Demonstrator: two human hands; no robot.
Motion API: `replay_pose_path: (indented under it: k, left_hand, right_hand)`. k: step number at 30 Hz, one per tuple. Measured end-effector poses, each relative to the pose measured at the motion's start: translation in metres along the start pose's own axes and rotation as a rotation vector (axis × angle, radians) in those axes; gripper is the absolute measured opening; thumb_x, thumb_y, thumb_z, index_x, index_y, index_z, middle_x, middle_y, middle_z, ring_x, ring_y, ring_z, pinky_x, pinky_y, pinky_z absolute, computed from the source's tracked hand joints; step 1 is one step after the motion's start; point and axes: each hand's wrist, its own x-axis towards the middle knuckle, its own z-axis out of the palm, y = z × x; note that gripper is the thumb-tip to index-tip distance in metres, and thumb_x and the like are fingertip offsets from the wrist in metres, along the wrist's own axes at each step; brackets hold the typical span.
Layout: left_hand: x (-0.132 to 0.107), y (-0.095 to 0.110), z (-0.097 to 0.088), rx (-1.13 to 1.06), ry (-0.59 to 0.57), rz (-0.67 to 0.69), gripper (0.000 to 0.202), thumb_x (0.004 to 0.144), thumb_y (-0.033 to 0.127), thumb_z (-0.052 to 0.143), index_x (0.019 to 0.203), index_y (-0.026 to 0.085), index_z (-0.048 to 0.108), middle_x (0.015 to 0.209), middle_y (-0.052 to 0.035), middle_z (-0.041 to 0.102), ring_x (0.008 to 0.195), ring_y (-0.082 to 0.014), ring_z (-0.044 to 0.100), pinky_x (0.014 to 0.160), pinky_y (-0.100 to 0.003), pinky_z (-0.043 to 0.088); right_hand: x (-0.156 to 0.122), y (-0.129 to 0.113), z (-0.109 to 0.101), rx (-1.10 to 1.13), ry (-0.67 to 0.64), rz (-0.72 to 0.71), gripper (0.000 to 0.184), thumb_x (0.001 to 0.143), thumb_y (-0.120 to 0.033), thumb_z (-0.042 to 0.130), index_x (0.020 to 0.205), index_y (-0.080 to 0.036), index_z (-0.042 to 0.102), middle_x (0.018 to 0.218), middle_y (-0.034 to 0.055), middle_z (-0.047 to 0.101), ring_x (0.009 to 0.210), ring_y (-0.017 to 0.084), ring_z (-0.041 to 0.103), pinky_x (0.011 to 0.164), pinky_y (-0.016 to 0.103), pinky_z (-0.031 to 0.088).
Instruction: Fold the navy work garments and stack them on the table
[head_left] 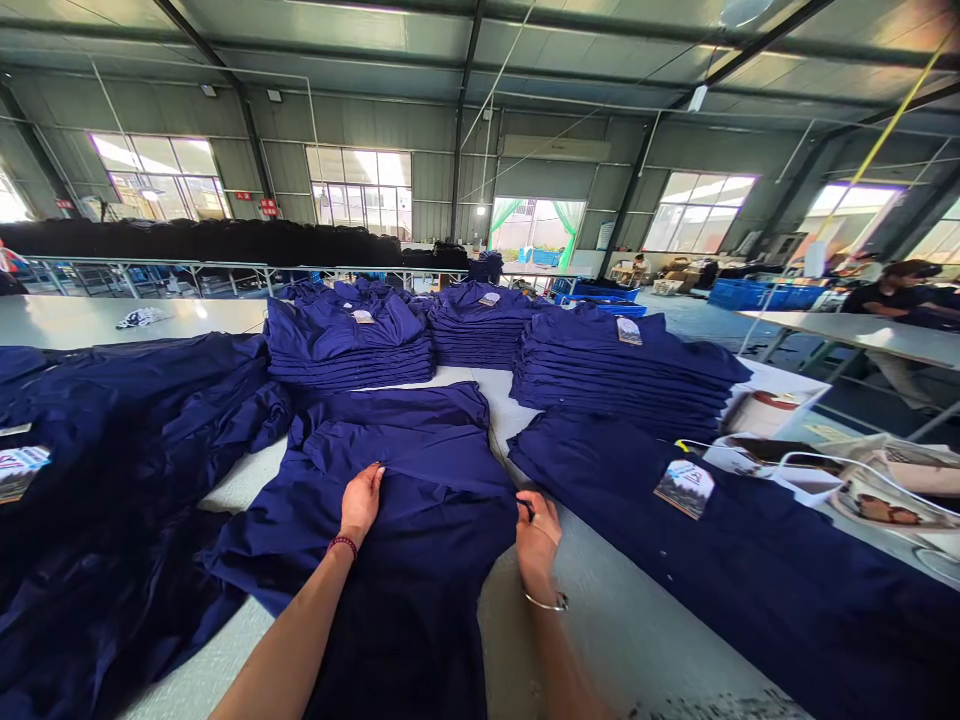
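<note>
A navy blue garment lies spread on the grey table right in front of me. My left hand rests flat on its middle, fingers stretched out, a red bead bracelet at the wrist. My right hand is at the garment's right edge, fingers curled and pinching the fabric there; a silver bangle sits on that wrist.
Three stacks of folded navy garments with tags stand behind: left, middle, right. Loose navy garments lie at left and right. Bags and paper clutter sit at right. A person works at another table.
</note>
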Motion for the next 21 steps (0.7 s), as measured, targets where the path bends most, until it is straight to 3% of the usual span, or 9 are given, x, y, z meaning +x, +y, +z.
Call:
replay_pose_path:
  k: [7, 13, 15, 18, 21]
  left_hand:
    - [-0.001, -0.001, -0.001, -0.02, 0.018, -0.008, 0.038, 0.101, 0.034, 0.038, 0.117, 0.018, 0.068, 0.122, -0.0096, 0.071, 0.114, -0.021, 0.066, 0.101, -0.03, 0.048]
    - [0.0, 0.0, -0.001, -0.014, 0.019, 0.0, 0.037, 0.101, 0.031, 0.037, 0.116, 0.017, 0.068, 0.124, -0.0096, 0.07, 0.116, -0.021, 0.065, 0.102, -0.031, 0.047]
    - [-0.001, 0.0, -0.001, 0.004, 0.013, 0.008, 0.037, 0.101, 0.032, 0.038, 0.118, 0.018, 0.067, 0.124, -0.0096, 0.07, 0.116, -0.0213, 0.065, 0.102, -0.032, 0.048]
    - [-0.004, 0.002, -0.002, 0.052, -0.016, 0.07, 0.038, 0.098, 0.034, 0.045, 0.13, 0.02, 0.06, 0.129, -0.0087, 0.067, 0.119, -0.0219, 0.063, 0.102, -0.032, 0.049]
    - [-0.007, 0.011, -0.003, 0.12, -0.031, 0.216, 0.05, 0.094, 0.028, 0.05, 0.144, 0.023, 0.046, 0.141, -0.0079, 0.058, 0.13, -0.0218, 0.055, 0.107, -0.034, 0.045]
  right_hand:
    - [0.0, -0.006, -0.009, -0.018, 0.015, 0.001, 0.031, 0.088, -0.028, 0.037, 0.096, -0.022, 0.067, 0.101, 0.0102, 0.066, 0.096, 0.024, 0.059, 0.089, 0.035, 0.045]
    - [0.001, -0.008, -0.009, 0.054, 0.096, -0.048, 0.02, 0.085, -0.032, 0.043, 0.077, -0.024, 0.06, 0.085, 0.0063, 0.065, 0.081, 0.021, 0.058, 0.083, 0.035, 0.045]
    - [0.001, -0.007, -0.007, 0.125, 0.098, -0.057, 0.017, 0.082, -0.034, 0.047, 0.078, -0.023, 0.059, 0.083, 0.0048, 0.065, 0.08, 0.02, 0.059, 0.082, 0.034, 0.046]
    - [0.001, -0.005, -0.003, 0.251, 0.071, 0.037, 0.025, 0.083, -0.042, 0.048, 0.09, -0.022, 0.062, 0.088, 0.0052, 0.069, 0.079, 0.02, 0.061, 0.079, 0.033, 0.047]
    - [0.001, -0.002, -0.001, 0.299, 0.068, 0.144, 0.035, 0.085, -0.049, 0.044, 0.094, -0.021, 0.063, 0.09, 0.0066, 0.07, 0.078, 0.02, 0.063, 0.078, 0.033, 0.048]
